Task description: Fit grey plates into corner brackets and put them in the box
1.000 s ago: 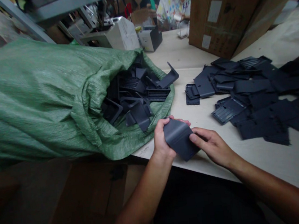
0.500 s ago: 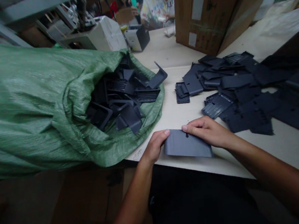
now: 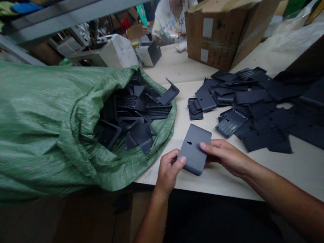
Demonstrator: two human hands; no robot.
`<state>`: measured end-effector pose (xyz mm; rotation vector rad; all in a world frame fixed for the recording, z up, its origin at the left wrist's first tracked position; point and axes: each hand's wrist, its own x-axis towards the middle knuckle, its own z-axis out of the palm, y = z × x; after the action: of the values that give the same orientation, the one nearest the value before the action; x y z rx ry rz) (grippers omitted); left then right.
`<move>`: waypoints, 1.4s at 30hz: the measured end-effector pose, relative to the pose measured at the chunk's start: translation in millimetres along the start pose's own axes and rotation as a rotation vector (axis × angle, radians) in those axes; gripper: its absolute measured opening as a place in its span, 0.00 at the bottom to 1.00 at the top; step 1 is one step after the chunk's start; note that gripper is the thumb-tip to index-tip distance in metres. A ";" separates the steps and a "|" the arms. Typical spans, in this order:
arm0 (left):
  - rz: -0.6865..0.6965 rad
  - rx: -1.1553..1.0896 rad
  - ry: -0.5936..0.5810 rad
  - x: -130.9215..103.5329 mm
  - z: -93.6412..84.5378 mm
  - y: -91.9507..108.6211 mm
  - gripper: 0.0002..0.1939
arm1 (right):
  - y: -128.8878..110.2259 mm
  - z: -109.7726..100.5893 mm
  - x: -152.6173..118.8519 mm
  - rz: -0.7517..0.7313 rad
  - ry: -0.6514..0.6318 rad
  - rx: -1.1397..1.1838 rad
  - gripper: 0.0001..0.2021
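Observation:
A dark grey plastic part [image 3: 194, 149] with a keyhole-shaped slot is held between both hands over the table's front edge. My left hand [image 3: 169, 170] pinches its lower left corner, thumb on top. My right hand [image 3: 223, 155] grips its right side, the thumb on the face and the fingers underneath, partly hidden. Left of the hands, a green woven sack [image 3: 70, 121] lies open, with similar dark parts [image 3: 140, 134] in its mouth. To the right, many more dark parts [image 3: 253, 96] lie in a loose pile on the table.
A cardboard box [image 3: 218, 31] stands at the back of the white table [image 3: 172, 63]. Beside it is a small black and white box [image 3: 149, 54]. Across the table sits a person [image 3: 164, 24]. A grey metal shelf beam [image 3: 78, 13] crosses the upper left.
The held part has turned, so that its slotted face now shows more fully and it slants up to the right. Both hands have shifted their grip. The camera view has tilted slightly upward.

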<state>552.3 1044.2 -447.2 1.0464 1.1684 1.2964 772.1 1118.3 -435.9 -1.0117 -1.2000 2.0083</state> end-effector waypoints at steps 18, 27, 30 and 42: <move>-0.117 -0.518 0.164 16.4 47.6 7.9 0.10 | 40.7 47.1 -17.0 -0.348 -0.031 -0.202 0.23; -0.217 -0.758 0.307 17.4 27.8 28.3 0.08 | 25.9 30.6 -7.4 -0.343 -0.105 -0.387 0.19; -0.389 -0.831 0.373 16.3 16.7 23.8 0.09 | 26.3 25.6 -5.5 -0.273 -0.121 -0.403 0.20; -0.653 -0.708 0.654 -96.8 -53.0 3.9 0.13 | 51.4 29.9 17.3 0.031 -0.308 -0.318 0.28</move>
<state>505.7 944.1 -447.0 -0.2975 1.2138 1.3647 732.7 1096.4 -478.3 -0.8879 -1.7195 2.0933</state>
